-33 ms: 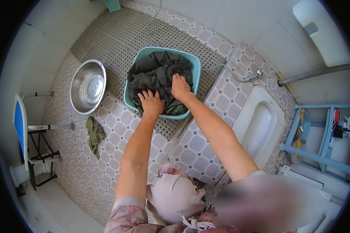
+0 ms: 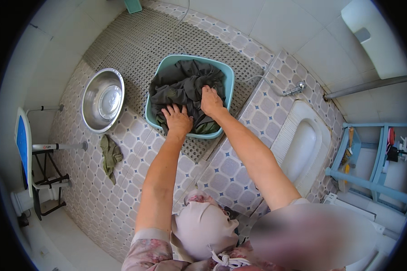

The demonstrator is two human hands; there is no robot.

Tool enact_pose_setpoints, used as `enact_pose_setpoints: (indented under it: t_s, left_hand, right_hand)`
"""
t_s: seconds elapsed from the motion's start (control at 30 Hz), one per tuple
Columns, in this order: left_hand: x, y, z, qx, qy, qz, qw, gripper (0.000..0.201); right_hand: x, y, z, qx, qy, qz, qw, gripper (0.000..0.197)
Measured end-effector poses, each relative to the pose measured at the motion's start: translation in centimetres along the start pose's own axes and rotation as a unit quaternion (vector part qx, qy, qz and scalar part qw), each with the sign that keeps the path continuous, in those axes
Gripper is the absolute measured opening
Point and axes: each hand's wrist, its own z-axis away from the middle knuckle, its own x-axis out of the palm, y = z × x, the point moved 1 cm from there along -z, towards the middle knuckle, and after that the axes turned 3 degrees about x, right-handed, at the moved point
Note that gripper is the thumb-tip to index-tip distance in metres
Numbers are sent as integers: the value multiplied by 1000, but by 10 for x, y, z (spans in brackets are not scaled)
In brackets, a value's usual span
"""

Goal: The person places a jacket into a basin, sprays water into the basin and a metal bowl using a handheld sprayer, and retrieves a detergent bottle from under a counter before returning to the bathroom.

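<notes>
Hardly anything is moving since the earlier frame: the left hand [image 2: 178,122] is sitting a trace farther right, but the rounded-square light blue plastic tub [image 2: 229,88] and the shiny round stainless-steel basin [image 2: 89,106] are showing a similar small shift, so the view itself is probably drifting. For the handling, this is seemingly meaning a brief hold or a very small press, as both hands are staying on the same parts of the dark grey-black heap of fabric [image 2: 181,88]. The left hand is lying open, palm down with fingers spreading over the fabric, just inside the tub's near edge and left of its middle. The right hand [image 2: 211,102] is curling onto the heap close to the tub's right edge, its fingertips hiding in the folds; whether it is gripping or only pushing, I cannot tell. The heap is filling most of the tub, bunching up toward the far edge in thick, rumpled creases, and is looking damp, though wetness is hard to judge. A darker green fabric part [image 2: 208,127] is peeking out along the near edge, toward the near right corner. The tub is standing on the grey perforated plastic mat [image 2: 135,49], by its near right edge. Beyond the mat's left edge, the basin and a crumpled olive-green cloth [image 2: 111,158] are resting on the grey-and-white patterned tile floor [image 2: 135,135].
</notes>
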Motion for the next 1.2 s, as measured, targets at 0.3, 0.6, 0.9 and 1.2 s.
enact_pose_setpoints:
  t_s: [0.3,0.6,0.9,1.2]
  left_hand:
    - [-3,18,12,-39,-5,29,999,70]
    - [1,1,32,-29,92,101,990,68]
    - [-12,-10,24,-3,-24,63,998,66]
    - [-12,-13,47,9,-78,85,993,72]
  right_hand:
    - [-35,8,18,-54,-59,97,992,57]
    - [-188,54,98,-138,-135,228,954,32]
    - [-339,60,247,-9,-376,421,825,37]
    - [-312,89,352,11,-389,237,890,38]
